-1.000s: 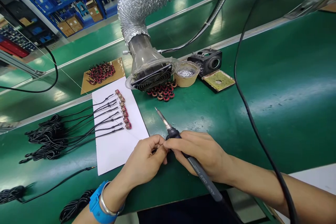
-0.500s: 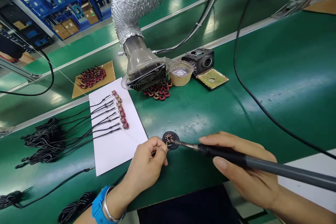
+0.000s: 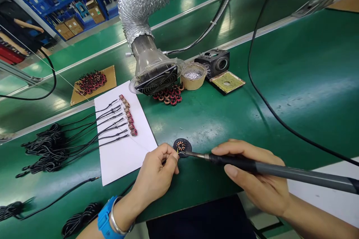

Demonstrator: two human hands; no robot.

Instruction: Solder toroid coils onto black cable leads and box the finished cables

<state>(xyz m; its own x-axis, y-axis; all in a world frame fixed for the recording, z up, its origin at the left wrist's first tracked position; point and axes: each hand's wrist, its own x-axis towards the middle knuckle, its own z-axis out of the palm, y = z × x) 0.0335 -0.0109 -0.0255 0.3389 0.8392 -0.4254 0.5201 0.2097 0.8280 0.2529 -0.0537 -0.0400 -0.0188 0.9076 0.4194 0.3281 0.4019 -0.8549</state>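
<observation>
My left hand (image 3: 158, 170) is closed in a pinch on the end of a black cable (image 3: 128, 188), where a thin yellow wire shows at the fingertips. Just beyond those fingertips, a wound ring coil (image 3: 181, 145) in black and copper lies on a round black disc (image 3: 187, 142). In my right hand (image 3: 256, 175) is a soldering iron (image 3: 235, 160), held like a pen and pointing left. Its tip is at the disc's lower edge, close to the wire; whether the two touch is too small to tell.
A fume extraction hood (image 3: 157, 71) hangs above several red-black coils (image 3: 171, 96). Behind are a solder bowl (image 3: 193, 75) and an iron stand (image 3: 215, 63). Left, a white board (image 3: 123, 162) bears coils and cable ends, near black cable bundles (image 3: 47, 153). A person (image 3: 17, 30) stands far left.
My right hand and the soldering iron have shifted slightly left, the tip now lower on the disc, nearer the wire. My left hand keeps its pinch. The person at far left shows more.
</observation>
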